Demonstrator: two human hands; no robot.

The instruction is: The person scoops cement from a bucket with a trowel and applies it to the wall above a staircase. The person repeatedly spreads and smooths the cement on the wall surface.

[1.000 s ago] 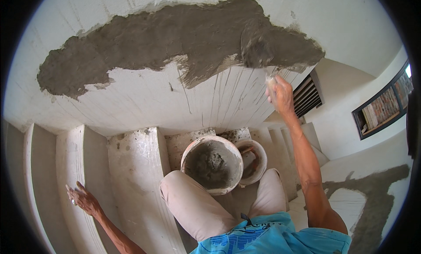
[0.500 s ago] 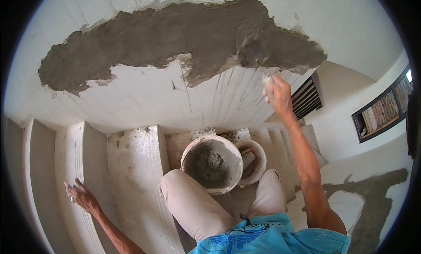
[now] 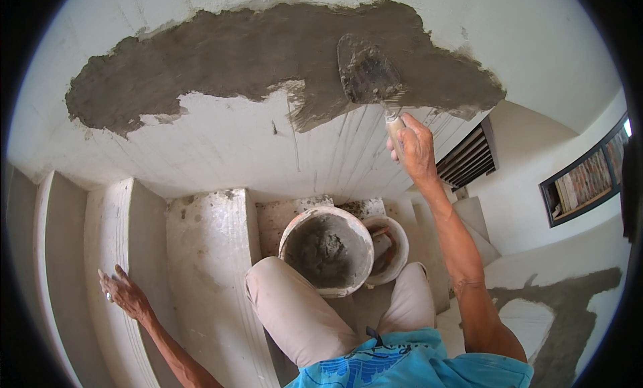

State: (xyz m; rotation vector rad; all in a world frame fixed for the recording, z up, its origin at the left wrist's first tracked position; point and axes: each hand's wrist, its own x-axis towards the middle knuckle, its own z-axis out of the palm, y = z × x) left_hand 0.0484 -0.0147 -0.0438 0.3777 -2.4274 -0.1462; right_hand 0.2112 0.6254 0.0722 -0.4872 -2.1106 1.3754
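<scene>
My right hand is closed round the wooden handle of a trowel. The trowel's rounded, mortar-smeared blade lies over a broad patch of wet grey mortar on the white wall; some mortar clings to the blade near the handle. My left hand, with a ring on one finger, rests fingers apart on the edge of a stair step and holds nothing. Before my knees stands a bucket of grey mortar. Close against its right side is a smaller pale bucket with a tool handle inside.
Concrete stairs rise to the left, splashed with mortar near the wall. Beyond my right arm are a dark slatted opening and a dark-framed window. Another grey mortar patch marks the surface at lower right.
My right hand has moved slightly left, carrying the trowel blade left and up across the mortar patch. My left hand stays on the step. The view has shifted a little.
</scene>
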